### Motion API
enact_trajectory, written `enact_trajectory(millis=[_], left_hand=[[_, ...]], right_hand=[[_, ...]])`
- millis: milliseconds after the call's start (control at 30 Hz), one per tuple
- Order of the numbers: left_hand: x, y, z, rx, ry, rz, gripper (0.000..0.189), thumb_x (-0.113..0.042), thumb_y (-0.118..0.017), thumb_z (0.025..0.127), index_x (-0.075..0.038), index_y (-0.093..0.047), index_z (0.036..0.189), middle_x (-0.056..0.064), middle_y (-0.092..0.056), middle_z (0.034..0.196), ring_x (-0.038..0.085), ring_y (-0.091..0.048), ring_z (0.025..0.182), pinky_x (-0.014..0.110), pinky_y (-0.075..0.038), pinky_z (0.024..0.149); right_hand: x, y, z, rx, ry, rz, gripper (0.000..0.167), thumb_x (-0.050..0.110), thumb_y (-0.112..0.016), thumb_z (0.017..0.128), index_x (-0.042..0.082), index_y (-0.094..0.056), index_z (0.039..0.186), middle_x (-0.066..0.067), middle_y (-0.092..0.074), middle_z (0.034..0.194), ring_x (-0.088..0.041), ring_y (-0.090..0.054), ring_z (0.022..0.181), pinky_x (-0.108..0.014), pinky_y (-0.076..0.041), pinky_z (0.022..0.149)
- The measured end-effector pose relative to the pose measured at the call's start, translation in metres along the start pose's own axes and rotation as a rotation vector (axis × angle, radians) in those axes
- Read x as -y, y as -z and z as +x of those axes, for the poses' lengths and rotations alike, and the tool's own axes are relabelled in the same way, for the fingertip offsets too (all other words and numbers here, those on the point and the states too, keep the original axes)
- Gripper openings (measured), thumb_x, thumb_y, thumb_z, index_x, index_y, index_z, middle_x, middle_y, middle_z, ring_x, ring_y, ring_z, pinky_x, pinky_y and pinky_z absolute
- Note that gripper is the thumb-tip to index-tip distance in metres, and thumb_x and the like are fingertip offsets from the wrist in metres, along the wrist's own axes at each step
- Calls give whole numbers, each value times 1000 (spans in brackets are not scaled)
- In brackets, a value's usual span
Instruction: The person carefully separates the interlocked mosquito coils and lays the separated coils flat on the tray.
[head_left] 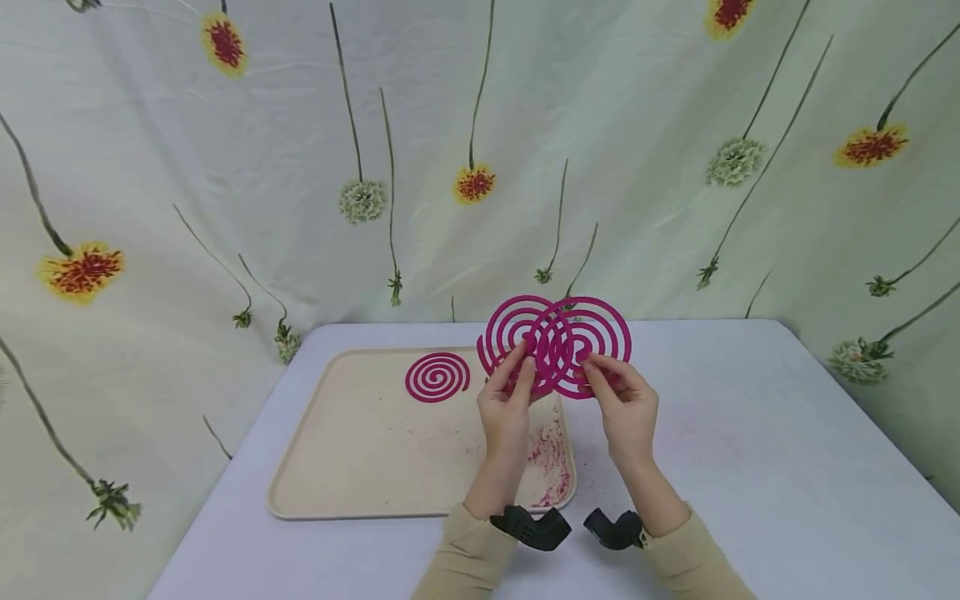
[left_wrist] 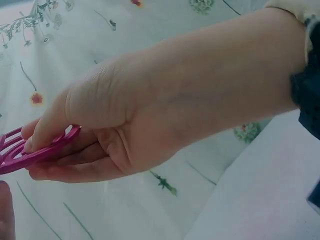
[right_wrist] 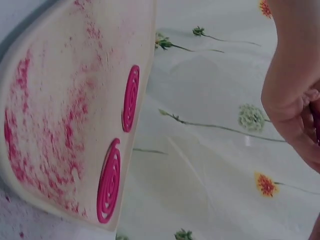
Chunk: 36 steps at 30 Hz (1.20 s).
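In the head view, two magenta spiral coils are held up over the right end of a tray: a left coil point(head_left: 531, 339) and a right coil point(head_left: 582, 348), overlapped; whether they are interlocked cannot be told. The left coil is pinched between thumb and fingers of the left hand point(head_left: 507, 410), as is confirmed in the left wrist view. The right coil is pinched near its centre by the right hand point(head_left: 628, 410). Behind them, a third coil point(head_left: 437, 377) and a fourth coil point(right_wrist: 109, 182), mostly hidden in the head view, are laid flat along the far edge of the beige tray point(head_left: 352, 450). Magenta crumbs point(head_left: 553, 462) are scattered at its right end. The tray is set on a white-covered table point(head_left: 750, 467), backed by a flower-printed curtain point(head_left: 660, 208).
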<state>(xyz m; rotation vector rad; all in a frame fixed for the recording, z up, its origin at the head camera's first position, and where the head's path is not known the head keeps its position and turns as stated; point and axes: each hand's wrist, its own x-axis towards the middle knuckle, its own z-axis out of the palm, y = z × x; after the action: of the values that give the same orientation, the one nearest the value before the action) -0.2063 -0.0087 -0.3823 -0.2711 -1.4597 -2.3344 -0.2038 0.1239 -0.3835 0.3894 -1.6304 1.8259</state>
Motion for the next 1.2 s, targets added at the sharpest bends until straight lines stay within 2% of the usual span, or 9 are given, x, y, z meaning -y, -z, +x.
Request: enact_trajectory(millis=[67,200,300,433,600,700,800,933,1200], left_hand=[[0,1,0,64,-22,12,37,-17,-60,93,1,-58,125,17,-59,114,24,-65,97,35,-53,81],[-5,8,4,180,-97,88,30,-9,-59,93,7,-61,117,23,-60,112,22,-64,96,33,-53,82],[-12,19,11,234,-116,153,26,-5,-62,90,8,-62,113,22,-62,112,19,-63,96,32,-53,82],[-23,39,20,374,-63,235,26,-2,-65,86,6,-64,111,18,-64,109,19,-61,89,28,-55,77],[-35,58,25,601,38,408,27,-4,-68,84,1,-67,111,12,-66,101,16,-57,77,23,-53,65],[-38,61,26,652,63,479,29,-6,-69,84,0,-67,112,10,-66,101,16,-55,77,23,-53,63],[-40,59,24,619,67,492,30,-7,-70,84,-1,-67,113,12,-66,100,18,-56,77,23,-53,64],[-39,53,23,503,78,402,31,-5,-70,84,1,-66,114,17,-66,98,17,-60,78,24,-55,69],[-27,20,12,60,89,117,30,-5,-70,84,1,-66,113,13,-66,105,19,-65,94,30,-54,80]], right_hand=[[2,6,4,49,-35,-41,24,-3,-65,85,-7,-63,109,1,-66,94,-10,-62,76,-20,-55,68],[8,25,14,188,-135,-113,42,-1,-67,84,-1,-56,124,-3,-59,110,-10,-60,91,-22,-55,71],[13,38,21,298,-202,-150,51,2,-68,84,3,-50,131,-7,-52,121,-10,-58,102,-26,-54,75],[19,56,28,483,-226,-190,47,4,-69,84,2,-53,128,-13,-55,117,-13,-61,96,-29,-56,73],[24,73,34,757,-172,-238,29,0,-64,86,-2,-63,115,-12,-65,99,-16,-59,74,-26,-55,60],[25,77,35,830,-163,-257,25,0,-63,87,-3,-65,112,-8,-67,91,-16,-55,67,-26,-52,54],[26,75,35,802,-163,-285,29,2,-64,87,-2,-64,115,-6,-67,91,-17,-54,67,-26,-52,53],[27,69,32,664,-148,-323,32,4,-65,87,0,-63,119,-6,-66,91,-16,-53,71,-24,-52,55],[22,40,22,218,-170,-206,31,7,-65,88,-2,-63,118,12,-67,96,-10,-61,78,-22,-55,70]])
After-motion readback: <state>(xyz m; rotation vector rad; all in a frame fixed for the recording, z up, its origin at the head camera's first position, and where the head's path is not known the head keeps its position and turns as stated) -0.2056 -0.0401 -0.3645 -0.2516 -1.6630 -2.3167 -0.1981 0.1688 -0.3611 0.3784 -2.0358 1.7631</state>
